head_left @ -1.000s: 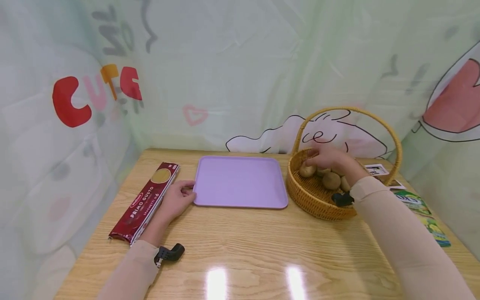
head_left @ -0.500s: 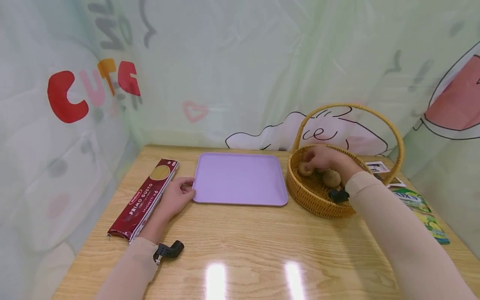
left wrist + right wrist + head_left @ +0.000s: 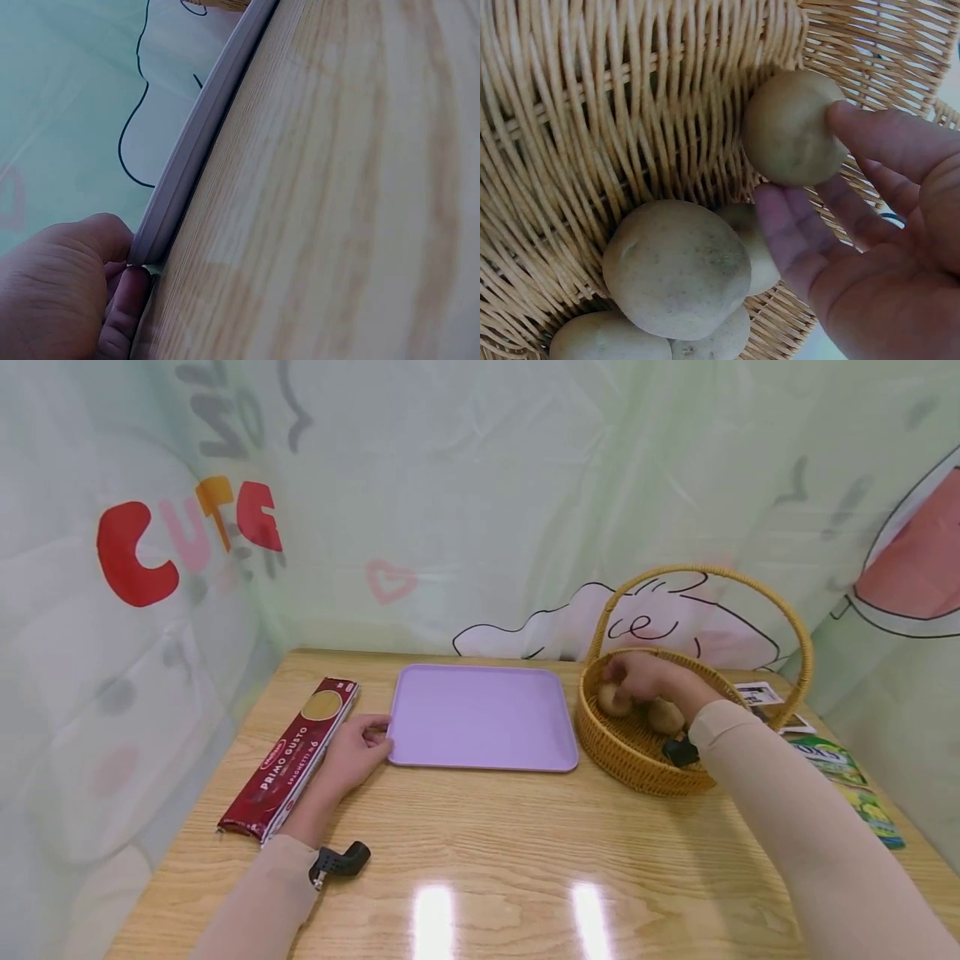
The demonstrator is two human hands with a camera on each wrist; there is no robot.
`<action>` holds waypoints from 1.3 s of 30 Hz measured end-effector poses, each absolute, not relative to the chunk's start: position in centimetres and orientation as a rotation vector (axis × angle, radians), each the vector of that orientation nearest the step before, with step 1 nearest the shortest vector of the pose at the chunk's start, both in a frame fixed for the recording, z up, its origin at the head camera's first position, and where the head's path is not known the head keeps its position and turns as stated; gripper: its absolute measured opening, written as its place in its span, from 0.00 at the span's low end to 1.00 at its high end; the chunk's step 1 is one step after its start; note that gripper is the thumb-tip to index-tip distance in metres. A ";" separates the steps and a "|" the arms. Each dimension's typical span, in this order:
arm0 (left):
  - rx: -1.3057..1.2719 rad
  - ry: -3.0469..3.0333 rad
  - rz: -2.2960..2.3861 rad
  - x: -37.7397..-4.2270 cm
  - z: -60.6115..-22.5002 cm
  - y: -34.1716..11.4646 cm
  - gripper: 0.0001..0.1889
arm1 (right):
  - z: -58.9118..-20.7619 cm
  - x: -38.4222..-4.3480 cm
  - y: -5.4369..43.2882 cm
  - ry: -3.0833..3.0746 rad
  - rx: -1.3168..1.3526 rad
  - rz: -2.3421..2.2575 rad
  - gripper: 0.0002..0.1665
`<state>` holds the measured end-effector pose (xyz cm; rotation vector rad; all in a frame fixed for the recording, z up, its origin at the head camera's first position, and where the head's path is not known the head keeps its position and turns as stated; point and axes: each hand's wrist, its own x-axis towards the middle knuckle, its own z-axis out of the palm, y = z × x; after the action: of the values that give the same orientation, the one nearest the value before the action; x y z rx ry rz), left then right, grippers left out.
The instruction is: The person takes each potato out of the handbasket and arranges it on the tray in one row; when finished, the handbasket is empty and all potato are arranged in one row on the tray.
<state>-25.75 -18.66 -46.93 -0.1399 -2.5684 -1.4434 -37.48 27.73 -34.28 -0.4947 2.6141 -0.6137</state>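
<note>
Potato [image 3: 789, 127]: upper right of the right wrist view, inside the wicker basket [image 3: 641, 774], held between thumb and fingers of the right hand [image 3: 885, 232]. Other potatoes [image 3: 676, 270] lie below. Head view: lilac tray [image 3: 482, 718] at centre, left edge pinched by the left hand [image 3: 356, 753]; spaghetti packet [image 3: 291, 762] at left.

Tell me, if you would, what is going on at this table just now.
A person is working with both hands. The right hand is inside the wicker basket, its thumb and fingers around a potato, with other potatoes lying close by. The left hand pinches the left edge of the purple tray, which lies flat on the table. A spaghetti packet lies to the left of that hand.
</note>
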 end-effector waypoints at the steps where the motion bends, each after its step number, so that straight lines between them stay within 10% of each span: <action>1: -0.138 -2.571 -1.441 -25.8 -47.0 -18.7 0.21 | -34.3 -37.5 27.6 2.609 -0.488 -0.607 0.28; 39: -0.146 -2.561 -1.431 -25.6 -46.7 -18.6 0.21 | -31.2 -34.1 29.1 2.673 -0.566 -0.845 0.26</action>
<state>-25.60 -18.57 -46.69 -0.1455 -2.5606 -1.4314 -34.11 29.09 -31.25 -0.5656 2.6733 -0.8446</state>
